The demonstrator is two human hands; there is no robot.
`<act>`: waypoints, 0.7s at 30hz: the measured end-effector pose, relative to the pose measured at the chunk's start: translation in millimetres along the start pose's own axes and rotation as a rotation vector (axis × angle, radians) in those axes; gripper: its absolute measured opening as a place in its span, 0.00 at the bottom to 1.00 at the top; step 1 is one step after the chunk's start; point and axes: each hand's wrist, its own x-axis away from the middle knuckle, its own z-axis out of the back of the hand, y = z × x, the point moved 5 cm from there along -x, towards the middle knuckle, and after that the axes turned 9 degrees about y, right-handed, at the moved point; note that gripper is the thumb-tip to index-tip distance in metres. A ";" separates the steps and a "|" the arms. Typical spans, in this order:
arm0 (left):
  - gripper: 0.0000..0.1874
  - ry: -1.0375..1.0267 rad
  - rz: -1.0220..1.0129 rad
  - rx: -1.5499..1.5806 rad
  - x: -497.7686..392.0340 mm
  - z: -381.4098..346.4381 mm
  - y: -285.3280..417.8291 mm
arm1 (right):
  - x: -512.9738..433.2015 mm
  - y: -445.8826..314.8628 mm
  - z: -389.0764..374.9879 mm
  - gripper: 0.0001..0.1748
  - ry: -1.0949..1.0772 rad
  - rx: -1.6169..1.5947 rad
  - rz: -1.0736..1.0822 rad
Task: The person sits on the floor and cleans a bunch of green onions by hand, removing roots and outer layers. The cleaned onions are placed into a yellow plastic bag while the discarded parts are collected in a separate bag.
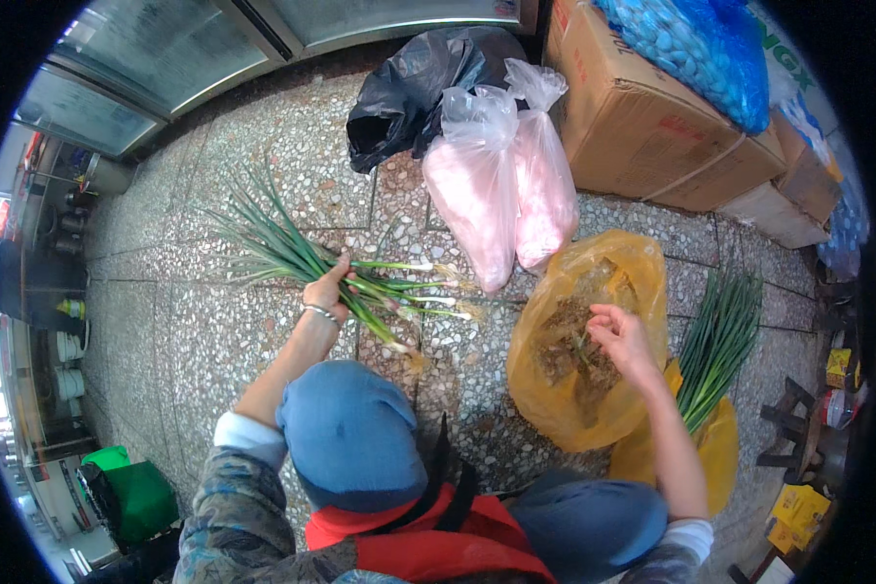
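Note:
My left hand (326, 290) is closed around a bunch of green onions (297, 257), its leaves fanning to the upper left and the white bulbs with stringy roots pointing right. My right hand (623, 337) hangs over an open yellow plastic bag (536, 398), fingers loosely bent and apart, with nothing visible between them. Inside that bag lie brown, soil-like scraps (566, 321) and a few bits of green. Right of it, more green onions (721, 343) rest partly in a second yellow bag (719, 445).
Two tied clear bags with pinkish contents (474, 190) and a black plastic bag (401, 91) lie ahead on the terrazzo floor (212, 350). A cardboard box (671, 139) carries a blue bag (690, 51). At right is a small stool (792, 420); at left, a green bin (142, 500).

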 end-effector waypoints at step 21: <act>0.11 -0.381 0.038 -0.108 76.4 -62.5 28.8 | 20.5 -49.5 3.4 0.18 -0.017 -0.198 0.037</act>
